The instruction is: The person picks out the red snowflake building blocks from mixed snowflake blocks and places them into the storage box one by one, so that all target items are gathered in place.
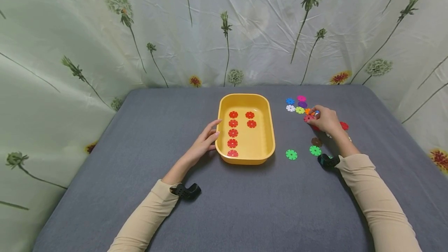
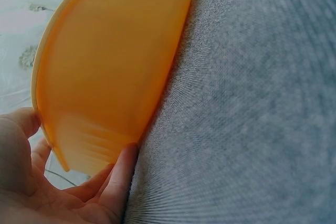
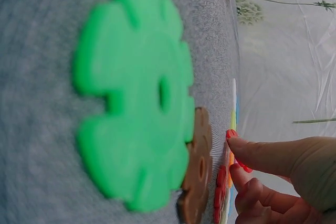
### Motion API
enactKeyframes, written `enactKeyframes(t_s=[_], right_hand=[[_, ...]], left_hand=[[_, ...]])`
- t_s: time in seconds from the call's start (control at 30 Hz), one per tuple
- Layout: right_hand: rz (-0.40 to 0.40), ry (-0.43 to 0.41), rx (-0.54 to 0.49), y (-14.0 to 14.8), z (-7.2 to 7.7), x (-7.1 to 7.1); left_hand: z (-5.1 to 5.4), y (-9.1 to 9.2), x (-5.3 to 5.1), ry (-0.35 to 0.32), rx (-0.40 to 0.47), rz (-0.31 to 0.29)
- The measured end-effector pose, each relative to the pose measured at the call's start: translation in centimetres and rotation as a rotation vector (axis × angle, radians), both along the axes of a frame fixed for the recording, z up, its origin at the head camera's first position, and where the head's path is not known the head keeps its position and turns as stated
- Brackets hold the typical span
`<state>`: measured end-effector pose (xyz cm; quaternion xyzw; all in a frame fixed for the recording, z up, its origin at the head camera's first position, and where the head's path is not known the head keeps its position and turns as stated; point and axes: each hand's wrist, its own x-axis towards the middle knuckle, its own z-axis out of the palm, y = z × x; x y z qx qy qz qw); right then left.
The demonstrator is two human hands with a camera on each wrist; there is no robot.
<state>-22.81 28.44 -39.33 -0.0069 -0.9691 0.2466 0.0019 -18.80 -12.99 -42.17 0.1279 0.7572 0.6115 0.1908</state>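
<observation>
A yellow plastic tray stands on the grey cloth, holding several red notched discs in a left column and two more at its right. My left hand grips the tray's left side; the left wrist view shows digits at the rim and others against the outer wall. Right of the tray, my right hand pinches a red notched disc between thumb and fingers, just above a group of coloured discs. In the right wrist view that red disc is partly hidden by the thumb.
Around the right hand lie blue, pink, white, yellow-green and brown discs. Nearer lie green discs; another red disc is farther right. A flower-patterned curtain hangs behind the table.
</observation>
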Motion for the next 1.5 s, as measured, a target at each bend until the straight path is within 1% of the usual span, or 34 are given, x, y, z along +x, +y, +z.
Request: enactKeyframes(t_s=[0.4,0.8,1.0,1.17,1.5], right_hand=[[0.003,0.056,-0.025,0.01,-0.28,-0.27],[-0.017,0.047,-0.037,-0.35,-0.23,-0.08],[-0.021,0.073,-0.044,-0.37,-0.21,-0.1],[-0.033,0.07,-0.058,-0.5,-0.08,-0.02],[-0.015,0.108,-0.07,-0.58,-0.22,0.11]], left_hand=[[-0.06,0.03,0.04,0.011,-0.007,0.004],[-0.02,0.1,0.13,0.009,-0.025,0.007],[-0.02,0.11,0.06,0.005,-0.023,0.012],[-0.09,0.1,-0.01,0.008,-0.024,0.012],[0.01,0.04,0.02,0.016,-0.016,0.003]])
